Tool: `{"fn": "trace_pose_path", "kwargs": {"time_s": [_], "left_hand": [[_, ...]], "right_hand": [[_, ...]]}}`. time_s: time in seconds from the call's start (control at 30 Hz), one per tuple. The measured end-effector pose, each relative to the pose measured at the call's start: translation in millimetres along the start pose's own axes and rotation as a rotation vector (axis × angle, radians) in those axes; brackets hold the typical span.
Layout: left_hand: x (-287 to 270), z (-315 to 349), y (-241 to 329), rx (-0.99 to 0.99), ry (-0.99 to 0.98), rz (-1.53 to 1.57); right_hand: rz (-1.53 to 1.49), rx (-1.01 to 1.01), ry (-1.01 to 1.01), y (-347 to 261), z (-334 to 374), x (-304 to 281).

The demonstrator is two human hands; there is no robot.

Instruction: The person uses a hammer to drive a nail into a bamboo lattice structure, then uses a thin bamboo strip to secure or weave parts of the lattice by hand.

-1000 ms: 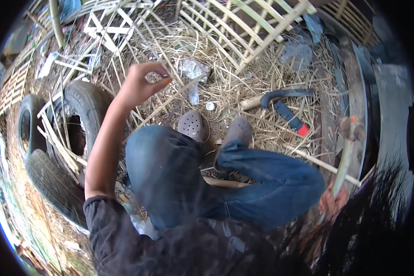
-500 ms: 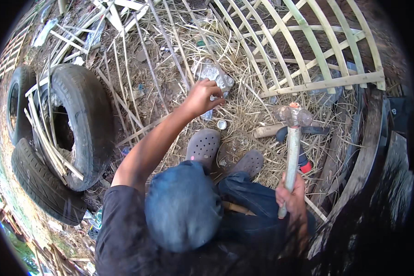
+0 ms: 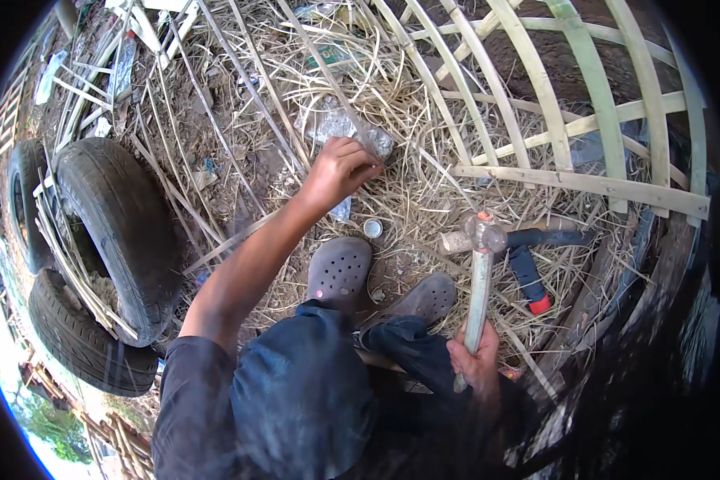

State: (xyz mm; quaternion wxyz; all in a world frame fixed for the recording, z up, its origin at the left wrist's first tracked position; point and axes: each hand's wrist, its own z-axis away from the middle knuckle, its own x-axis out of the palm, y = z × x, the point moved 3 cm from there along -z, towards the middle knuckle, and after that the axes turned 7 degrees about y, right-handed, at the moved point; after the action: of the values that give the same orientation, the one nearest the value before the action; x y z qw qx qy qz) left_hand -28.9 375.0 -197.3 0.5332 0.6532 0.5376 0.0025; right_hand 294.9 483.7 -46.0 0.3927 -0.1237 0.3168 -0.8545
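Note:
My right hand [image 3: 476, 358] grips the lower handle of a hammer [image 3: 478, 292], its handle pale and worn and its blunt metal head [image 3: 486, 234] pointing up and away from me. My left hand [image 3: 340, 172] reaches out ahead with thumb and fingers pinched together. Whatever the fingertips hold, if anything, is too small to make out. Just beyond them lies a whitish, stone-like block [image 3: 332, 126] among straw-like shavings. A small round white container or cap [image 3: 373, 229] sits on the ground between that hand and my shoe [image 3: 340, 268].
A bamboo lattice panel [image 3: 608, 186] spans the far right. A tool with a black and red grip [image 3: 528, 276] lies beside a short wooden piece [image 3: 454, 242] near the hammer. Old tyres [image 3: 124, 232] with strips in them stand at left. Long thin strips [image 3: 252, 92] cross the ground ahead.
My left fingers have closed into a tighter pinch, near the whitish block. The hammer has shifted left and slightly lower in view. The view itself has moved, so the surroundings appear displaced.

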Motion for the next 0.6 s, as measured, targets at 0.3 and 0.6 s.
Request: {"fn": "trace_pose_path", "kwargs": {"time_s": [0.3, 0.6], "left_hand": [[1.8, -4.3, 1.6, -0.072, -0.039, -0.066], [-0.9, -2.9, 7.1, 0.028, -0.093, -0.139]], "right_hand": [[0.058, -0.001, -0.060, 9.4, -8.5, -5.4], [0.004, 0.044, -0.022, 19.9, -9.2, -5.1]]}}
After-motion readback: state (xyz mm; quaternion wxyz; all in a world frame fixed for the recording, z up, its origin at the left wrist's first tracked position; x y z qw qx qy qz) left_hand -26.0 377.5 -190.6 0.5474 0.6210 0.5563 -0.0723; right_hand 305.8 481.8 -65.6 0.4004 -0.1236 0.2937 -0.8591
